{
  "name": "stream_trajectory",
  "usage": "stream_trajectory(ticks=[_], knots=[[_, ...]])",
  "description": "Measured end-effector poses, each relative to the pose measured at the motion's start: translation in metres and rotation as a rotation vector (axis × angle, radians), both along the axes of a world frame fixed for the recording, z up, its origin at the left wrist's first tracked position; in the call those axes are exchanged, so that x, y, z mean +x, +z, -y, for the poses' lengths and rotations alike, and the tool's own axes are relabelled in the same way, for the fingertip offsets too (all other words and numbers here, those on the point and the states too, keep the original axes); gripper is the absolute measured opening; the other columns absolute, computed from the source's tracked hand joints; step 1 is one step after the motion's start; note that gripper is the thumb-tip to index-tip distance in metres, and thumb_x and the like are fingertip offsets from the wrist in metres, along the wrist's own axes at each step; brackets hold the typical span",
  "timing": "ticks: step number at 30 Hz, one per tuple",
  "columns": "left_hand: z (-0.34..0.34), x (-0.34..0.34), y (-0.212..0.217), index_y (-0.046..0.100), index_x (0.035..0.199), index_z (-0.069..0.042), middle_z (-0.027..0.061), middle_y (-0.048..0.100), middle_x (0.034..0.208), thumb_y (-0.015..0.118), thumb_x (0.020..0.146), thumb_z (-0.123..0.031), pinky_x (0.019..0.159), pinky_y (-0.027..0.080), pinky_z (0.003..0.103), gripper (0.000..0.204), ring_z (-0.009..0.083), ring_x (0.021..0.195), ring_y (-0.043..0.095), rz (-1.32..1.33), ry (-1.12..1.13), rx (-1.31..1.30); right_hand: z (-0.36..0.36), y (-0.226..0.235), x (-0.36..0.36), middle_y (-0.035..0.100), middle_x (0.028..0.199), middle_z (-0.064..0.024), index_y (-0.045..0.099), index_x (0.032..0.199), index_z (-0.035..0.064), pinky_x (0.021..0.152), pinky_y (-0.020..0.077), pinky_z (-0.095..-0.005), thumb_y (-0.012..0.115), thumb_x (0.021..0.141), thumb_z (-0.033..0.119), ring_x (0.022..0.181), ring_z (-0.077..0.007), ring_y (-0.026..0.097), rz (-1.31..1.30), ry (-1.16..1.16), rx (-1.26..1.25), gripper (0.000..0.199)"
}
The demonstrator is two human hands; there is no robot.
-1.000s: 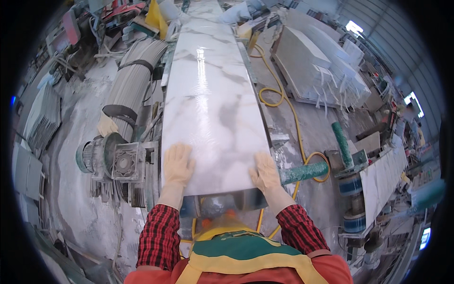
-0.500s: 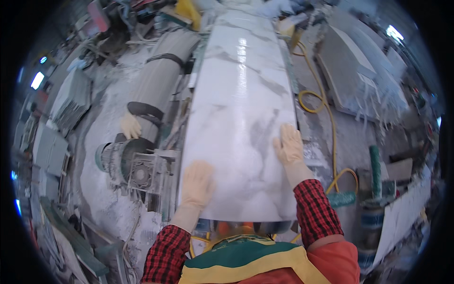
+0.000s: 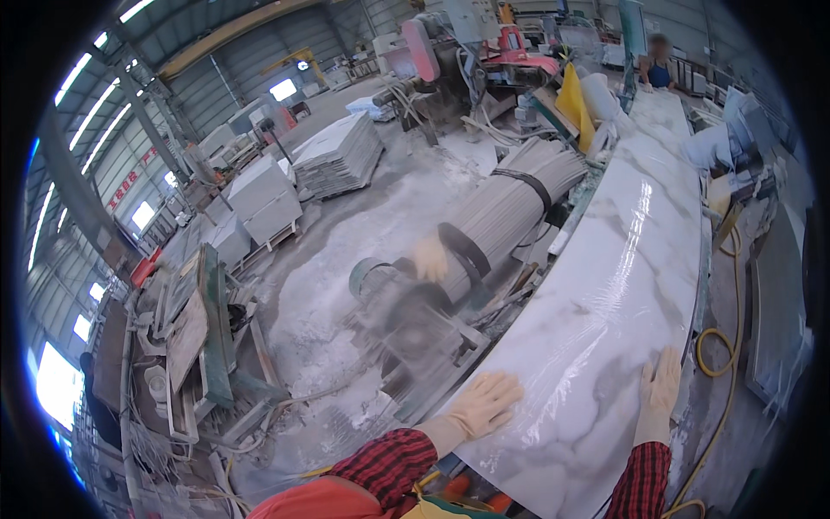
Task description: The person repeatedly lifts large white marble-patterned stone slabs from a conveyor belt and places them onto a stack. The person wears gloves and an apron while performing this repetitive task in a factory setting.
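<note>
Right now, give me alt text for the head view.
Two gloved hands, left hand and right hand, press flat on a long polished white marble slab in a stone workshop. A dusty motor and a bundle of grey strips lie left of it.

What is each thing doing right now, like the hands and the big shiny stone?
Left hand: gloved, open, flat on the slab's near left edge.
Right hand: gloved, open, flat near the slab's right edge.
Marble slab: lying flat, glossy, white with grey veins.
Yellow hose: looped on the floor beside the slab.
Grey strip bundle: strapped, lying down.
</note>
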State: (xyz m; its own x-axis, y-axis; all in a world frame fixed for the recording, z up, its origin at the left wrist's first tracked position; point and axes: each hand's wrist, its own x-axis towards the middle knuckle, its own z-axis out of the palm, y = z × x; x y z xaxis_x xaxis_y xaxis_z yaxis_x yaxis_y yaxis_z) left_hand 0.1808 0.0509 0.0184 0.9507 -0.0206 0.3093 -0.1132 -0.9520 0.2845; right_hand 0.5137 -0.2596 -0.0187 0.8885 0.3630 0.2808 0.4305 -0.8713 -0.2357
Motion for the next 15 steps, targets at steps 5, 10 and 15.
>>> stream_trajectory(ticks=[5,10,15], knots=[[0.002,0.001,0.001,0.055,0.145,-0.011,0.0190,0.051,0.151,0.067,0.097,-0.029,0.118,0.033,0.056,0.052,0.0398,0.141,0.045,0.036,-0.024,-0.023,0.015,-0.022,-0.034,0.045,0.160,-0.0274,0.042,0.156,-0.0052,0.127,0.0284,-0.0467,0.058,0.102,0.029,0.149,-0.0418,0.041,0.059,-0.038,-0.024,0.065],[0.000,-0.001,-0.001,0.056,0.143,-0.010,0.0183,0.053,0.148,0.068,0.096,-0.027,0.115,0.036,0.053,0.051,0.0390,0.137,0.048,0.145,-0.047,-0.060,0.034,-0.024,-0.111,0.042,0.159,-0.0319,0.041,0.155,-0.0092,0.127,0.0269,-0.0491,0.057,0.102,0.030,0.149,-0.0453,0.038,0.092,-0.030,0.009,0.067],[0.002,-0.006,-0.009,0.058,0.139,-0.010,0.0173,0.055,0.144,0.069,0.094,-0.025,0.112,0.037,0.051,0.048,0.0383,0.133,0.049,0.250,-0.052,-0.090,0.050,-0.022,-0.195,0.038,0.159,-0.0366,0.038,0.154,-0.0129,0.128,0.0248,-0.0513,0.054,0.104,0.033,0.150,-0.0486,0.034,-0.007,-0.079,-0.014,0.070]])
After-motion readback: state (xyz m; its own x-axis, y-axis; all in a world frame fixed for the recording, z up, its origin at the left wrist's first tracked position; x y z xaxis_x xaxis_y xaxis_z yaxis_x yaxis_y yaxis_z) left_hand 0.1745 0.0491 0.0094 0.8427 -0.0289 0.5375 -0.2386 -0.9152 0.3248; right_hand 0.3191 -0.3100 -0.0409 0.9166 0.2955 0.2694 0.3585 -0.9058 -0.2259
